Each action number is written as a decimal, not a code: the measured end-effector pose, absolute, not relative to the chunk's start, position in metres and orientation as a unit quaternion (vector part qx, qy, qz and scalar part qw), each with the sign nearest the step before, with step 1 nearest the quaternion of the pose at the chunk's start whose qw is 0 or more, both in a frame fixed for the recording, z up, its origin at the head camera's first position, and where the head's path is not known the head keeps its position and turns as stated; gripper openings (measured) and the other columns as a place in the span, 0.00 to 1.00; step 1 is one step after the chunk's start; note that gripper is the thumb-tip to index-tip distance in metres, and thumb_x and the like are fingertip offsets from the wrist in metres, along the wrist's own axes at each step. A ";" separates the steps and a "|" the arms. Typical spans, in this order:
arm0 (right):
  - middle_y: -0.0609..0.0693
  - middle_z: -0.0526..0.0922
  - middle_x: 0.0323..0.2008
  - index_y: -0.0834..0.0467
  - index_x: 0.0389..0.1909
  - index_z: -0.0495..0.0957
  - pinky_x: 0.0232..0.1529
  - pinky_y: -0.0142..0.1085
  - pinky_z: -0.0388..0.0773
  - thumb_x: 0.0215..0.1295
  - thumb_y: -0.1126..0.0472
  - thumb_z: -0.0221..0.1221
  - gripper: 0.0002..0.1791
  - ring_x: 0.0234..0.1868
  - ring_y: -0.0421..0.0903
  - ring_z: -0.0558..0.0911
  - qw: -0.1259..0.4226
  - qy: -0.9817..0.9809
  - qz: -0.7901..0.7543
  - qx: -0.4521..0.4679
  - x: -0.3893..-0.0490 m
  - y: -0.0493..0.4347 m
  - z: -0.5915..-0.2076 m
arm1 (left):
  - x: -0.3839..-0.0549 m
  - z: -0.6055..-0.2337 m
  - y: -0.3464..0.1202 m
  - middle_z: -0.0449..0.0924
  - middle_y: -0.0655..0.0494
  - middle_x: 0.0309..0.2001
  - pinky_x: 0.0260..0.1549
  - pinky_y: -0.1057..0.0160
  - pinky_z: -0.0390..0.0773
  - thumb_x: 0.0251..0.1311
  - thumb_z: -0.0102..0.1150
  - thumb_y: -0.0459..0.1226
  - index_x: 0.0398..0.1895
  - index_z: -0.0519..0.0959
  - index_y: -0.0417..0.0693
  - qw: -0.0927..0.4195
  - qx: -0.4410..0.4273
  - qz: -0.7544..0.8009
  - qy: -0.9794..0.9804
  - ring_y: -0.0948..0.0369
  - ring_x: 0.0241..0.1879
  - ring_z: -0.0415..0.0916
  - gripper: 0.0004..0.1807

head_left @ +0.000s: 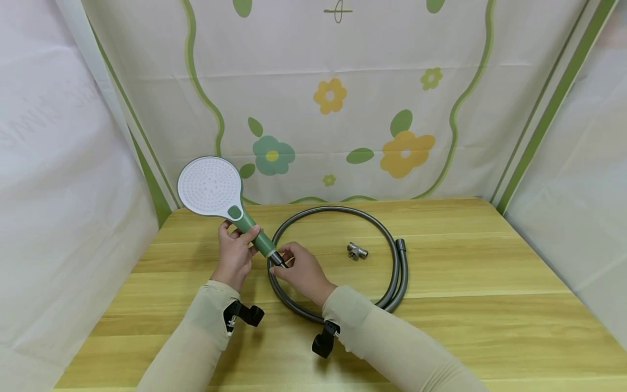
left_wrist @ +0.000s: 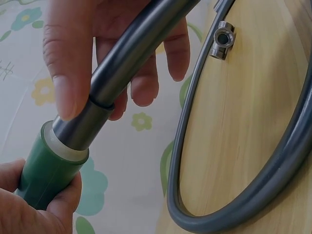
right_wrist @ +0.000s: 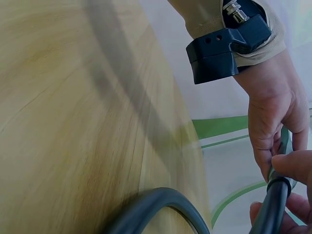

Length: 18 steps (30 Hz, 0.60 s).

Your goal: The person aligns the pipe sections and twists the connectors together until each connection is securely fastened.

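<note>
Fingers of the left hand are wrapped round the green handle of the shower head, held above the surface on the left of the loop of grey hose. Those of the right hand pinch the dark collar at the hose's end, which meets the handle's pale ring. I can't see whether any thread has caught. If the collar sits askew, I'd expect turning it to jam or cross the thread. A springy hose could twist the joint out of line, and a loose left grip would let the handle spin. Should the loop swing, it might knock the metal fitting lying inside it.

By my count: one shower head, one fitting, one hose with two ends, its free end at the loop's right, and two hands.
</note>
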State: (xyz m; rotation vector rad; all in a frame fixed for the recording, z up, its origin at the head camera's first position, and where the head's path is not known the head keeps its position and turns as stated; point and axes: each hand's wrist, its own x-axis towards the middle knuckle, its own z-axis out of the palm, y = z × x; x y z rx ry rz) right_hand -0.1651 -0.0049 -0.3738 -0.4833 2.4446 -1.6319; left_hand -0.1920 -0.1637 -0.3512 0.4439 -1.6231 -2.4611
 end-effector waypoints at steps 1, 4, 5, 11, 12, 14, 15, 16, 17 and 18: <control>0.50 0.75 0.39 0.59 0.51 0.74 0.28 0.33 0.72 0.59 0.60 0.67 0.21 0.33 0.45 0.73 0.081 0.817 -0.547 -0.162 -0.165 -0.005 -0.374 | -0.192 -0.351 -0.164 0.62 0.48 0.56 0.51 0.55 0.77 0.65 0.52 0.25 0.73 0.39 0.57 0.080 0.148 -0.823 -0.543 0.47 0.60 0.67 0.43; 0.50 0.75 0.38 0.59 0.51 0.74 0.28 0.33 0.72 0.60 0.60 0.67 0.19 0.33 0.45 0.73 0.079 0.816 -0.549 -0.164 -0.165 -0.005 -0.373 | -0.192 -0.352 -0.163 0.62 0.49 0.55 0.49 0.56 0.78 0.65 0.52 0.25 0.73 0.39 0.56 0.081 0.149 -0.822 -0.544 0.48 0.58 0.69 0.43; 0.49 0.75 0.38 0.59 0.50 0.75 0.28 0.33 0.72 0.60 0.60 0.66 0.19 0.33 0.45 0.73 0.079 0.815 -0.550 -0.164 -0.165 -0.005 -0.373 | -0.192 -0.351 -0.164 0.62 0.49 0.55 0.49 0.56 0.78 0.65 0.53 0.25 0.73 0.39 0.56 0.081 0.149 -0.821 -0.546 0.49 0.57 0.70 0.43; 0.49 0.75 0.38 0.59 0.49 0.75 0.29 0.33 0.73 0.62 0.60 0.65 0.17 0.34 0.44 0.73 0.072 0.818 -0.547 -0.164 -0.165 -0.006 -0.374 | -0.191 -0.351 -0.163 0.62 0.50 0.55 0.46 0.59 0.79 0.65 0.53 0.26 0.73 0.39 0.56 0.082 0.147 -0.818 -0.550 0.55 0.50 0.73 0.43; 0.49 0.75 0.38 0.59 0.49 0.75 0.29 0.33 0.73 0.62 0.60 0.65 0.16 0.34 0.44 0.73 0.070 0.819 -0.545 -0.164 -0.165 -0.006 -0.374 | -0.191 -0.351 -0.163 0.62 0.50 0.55 0.46 0.59 0.79 0.65 0.53 0.26 0.73 0.39 0.56 0.083 0.147 -0.818 -0.550 0.55 0.50 0.73 0.43; 0.49 0.75 0.37 0.58 0.48 0.75 0.29 0.33 0.73 0.63 0.60 0.64 0.15 0.34 0.44 0.74 0.068 0.821 -0.543 -0.165 -0.165 -0.006 -0.375 | -0.190 -0.351 -0.163 0.62 0.50 0.55 0.46 0.59 0.79 0.65 0.53 0.26 0.72 0.40 0.57 0.084 0.147 -0.817 -0.552 0.56 0.50 0.73 0.42; 0.48 0.76 0.37 0.58 0.47 0.75 0.29 0.33 0.73 0.63 0.60 0.64 0.14 0.34 0.43 0.74 0.068 0.821 -0.542 -0.165 -0.165 -0.006 -0.375 | -0.190 -0.350 -0.163 0.62 0.50 0.55 0.46 0.59 0.79 0.65 0.54 0.26 0.72 0.40 0.57 0.084 0.147 -0.816 -0.553 0.56 0.50 0.73 0.42; 0.48 0.76 0.37 0.57 0.47 0.75 0.29 0.33 0.74 0.63 0.60 0.64 0.13 0.33 0.43 0.74 0.067 0.821 -0.543 -0.165 -0.165 -0.006 -0.375 | -0.190 -0.350 -0.163 0.62 0.50 0.55 0.46 0.59 0.79 0.65 0.54 0.27 0.73 0.40 0.56 0.084 0.146 -0.815 -0.554 0.56 0.50 0.73 0.42; 0.48 0.76 0.37 0.57 0.46 0.75 0.29 0.33 0.74 0.64 0.60 0.63 0.13 0.33 0.44 0.74 0.067 0.820 -0.543 -0.165 -0.165 -0.006 -0.375 | -0.190 -0.350 -0.162 0.62 0.50 0.55 0.46 0.59 0.79 0.65 0.54 0.27 0.72 0.40 0.57 0.085 0.146 -0.817 -0.552 0.56 0.49 0.74 0.42; 0.48 0.76 0.37 0.57 0.46 0.75 0.29 0.34 0.74 0.64 0.60 0.63 0.12 0.33 0.44 0.74 0.066 0.820 -0.544 -0.166 -0.165 -0.006 -0.375 | -0.189 -0.350 -0.162 0.62 0.50 0.55 0.46 0.59 0.79 0.65 0.54 0.27 0.72 0.40 0.57 0.086 0.146 -0.817 -0.551 0.56 0.49 0.74 0.42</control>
